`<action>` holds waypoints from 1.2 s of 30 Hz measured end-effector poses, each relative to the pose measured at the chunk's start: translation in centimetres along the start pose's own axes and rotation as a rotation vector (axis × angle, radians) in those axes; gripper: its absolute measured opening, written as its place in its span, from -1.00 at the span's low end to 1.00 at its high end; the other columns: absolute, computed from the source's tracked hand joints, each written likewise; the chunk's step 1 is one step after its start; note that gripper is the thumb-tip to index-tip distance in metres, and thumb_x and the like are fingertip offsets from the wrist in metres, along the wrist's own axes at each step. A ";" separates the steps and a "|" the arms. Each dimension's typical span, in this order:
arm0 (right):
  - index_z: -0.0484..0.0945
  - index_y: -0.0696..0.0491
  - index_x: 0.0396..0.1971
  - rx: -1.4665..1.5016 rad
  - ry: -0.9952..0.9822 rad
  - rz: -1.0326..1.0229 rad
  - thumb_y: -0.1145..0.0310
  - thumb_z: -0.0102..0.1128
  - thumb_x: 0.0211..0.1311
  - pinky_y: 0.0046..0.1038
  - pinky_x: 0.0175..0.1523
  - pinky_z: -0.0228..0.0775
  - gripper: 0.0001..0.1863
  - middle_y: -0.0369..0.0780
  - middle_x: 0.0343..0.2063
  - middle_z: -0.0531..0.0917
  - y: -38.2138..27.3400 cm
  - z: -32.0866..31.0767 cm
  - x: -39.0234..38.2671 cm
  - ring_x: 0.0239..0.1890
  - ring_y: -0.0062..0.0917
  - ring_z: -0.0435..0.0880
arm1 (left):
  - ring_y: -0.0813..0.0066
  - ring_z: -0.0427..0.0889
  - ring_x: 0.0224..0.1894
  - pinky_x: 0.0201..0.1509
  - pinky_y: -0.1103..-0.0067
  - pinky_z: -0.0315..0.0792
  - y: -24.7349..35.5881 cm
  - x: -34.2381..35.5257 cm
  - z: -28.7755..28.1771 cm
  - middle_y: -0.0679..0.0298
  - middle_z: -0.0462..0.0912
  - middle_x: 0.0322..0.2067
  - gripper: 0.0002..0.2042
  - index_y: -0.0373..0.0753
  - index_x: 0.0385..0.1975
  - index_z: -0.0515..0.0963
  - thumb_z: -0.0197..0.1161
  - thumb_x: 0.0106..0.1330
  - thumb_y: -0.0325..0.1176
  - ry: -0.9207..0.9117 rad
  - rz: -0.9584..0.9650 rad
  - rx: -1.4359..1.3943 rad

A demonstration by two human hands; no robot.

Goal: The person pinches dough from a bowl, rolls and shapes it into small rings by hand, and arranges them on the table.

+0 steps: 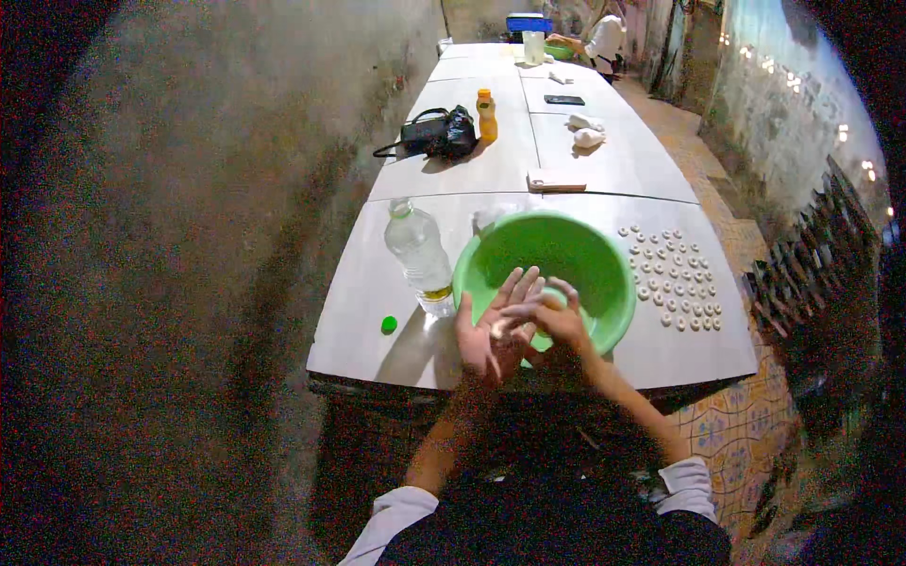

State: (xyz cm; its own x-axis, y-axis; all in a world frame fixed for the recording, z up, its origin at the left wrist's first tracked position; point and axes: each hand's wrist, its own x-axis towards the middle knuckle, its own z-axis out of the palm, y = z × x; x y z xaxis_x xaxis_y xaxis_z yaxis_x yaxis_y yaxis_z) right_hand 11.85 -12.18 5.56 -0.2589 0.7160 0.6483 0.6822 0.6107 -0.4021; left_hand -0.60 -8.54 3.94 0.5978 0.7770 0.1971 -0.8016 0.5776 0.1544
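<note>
My left hand (pixel 497 332) is turned palm up over the near part of a green basin (pixel 623 283), its fingers stretched out. On its palm lies a small pale lump of dough (pixel 498 329). My right hand (pixel 561 321) reaches across from the right with bent fingers, its fingertips at the lump against the left palm. Part of the basin's inside is hidden behind both hands. Right of the basin, small pale dough rings (pixel 672 274) lie in rows on the white table (pixel 363 321).
A clear bottle (pixel 418 250) stands left of the basin, near a green cap (pixel 389 324). Farther back are a black bag (pixel 439 135), an orange bottle (pixel 486 115), white bundles (pixel 587 138) and a phone (pixel 564 100). A person (pixel 604 42) works at the far end.
</note>
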 end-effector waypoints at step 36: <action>0.48 0.12 -0.40 0.490 0.164 0.332 0.48 0.29 -0.12 -0.53 -0.21 0.40 -0.78 -0.23 -0.45 0.60 3.9 -3.2 -0.1 -0.38 -0.53 0.59 | 0.35 0.40 0.08 0.17 0.38 0.29 -0.6 2.4 -3.0 0.07 0.38 0.06 -0.46 -0.31 0.11 0.22 0.19 0.21 -0.19 0.086 0.027 0.676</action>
State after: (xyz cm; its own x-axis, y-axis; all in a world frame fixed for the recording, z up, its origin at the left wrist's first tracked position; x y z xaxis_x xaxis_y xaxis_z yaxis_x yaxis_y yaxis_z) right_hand 16.68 -10.95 6.01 0.0484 0.8572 0.5128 0.3043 0.4763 -0.8249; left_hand 1.35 -6.27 1.43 0.5526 0.8223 0.1359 -0.6195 0.2961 0.7270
